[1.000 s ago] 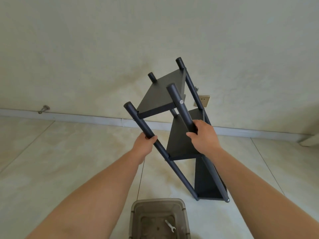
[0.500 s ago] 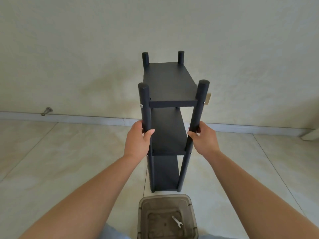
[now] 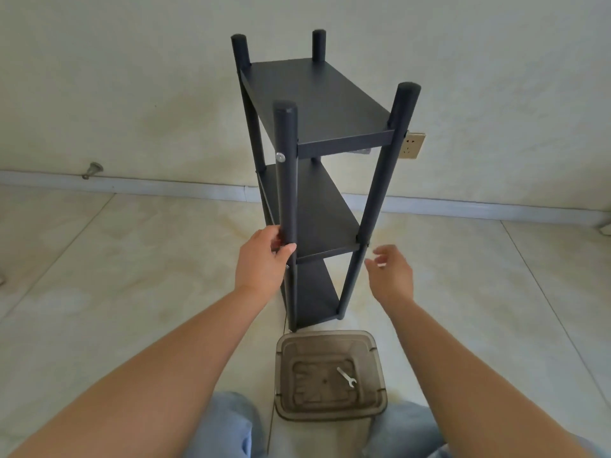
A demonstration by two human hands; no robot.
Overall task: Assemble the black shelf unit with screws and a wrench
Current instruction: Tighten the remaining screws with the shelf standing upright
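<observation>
The black shelf unit stands upright on the tiled floor, with three boards between four round posts. A silver screw head shows on the near left post under the top board. My left hand grips that near left post at the height of the middle board. My right hand hovers with relaxed fingers just right of the near right post, touching nothing. A small silver wrench lies in a translucent brown bin on the floor in front of the shelf.
A wall with a white skirting board runs behind the shelf. A beige wall socket sits behind the right post. A metal door stop sticks out of the wall at the left. My knees in blue jeans flank the bin.
The shelf went from tilted to upright, then turned slightly. My right hand let go of the near right post and drew back; my left hand still holds the left post.
</observation>
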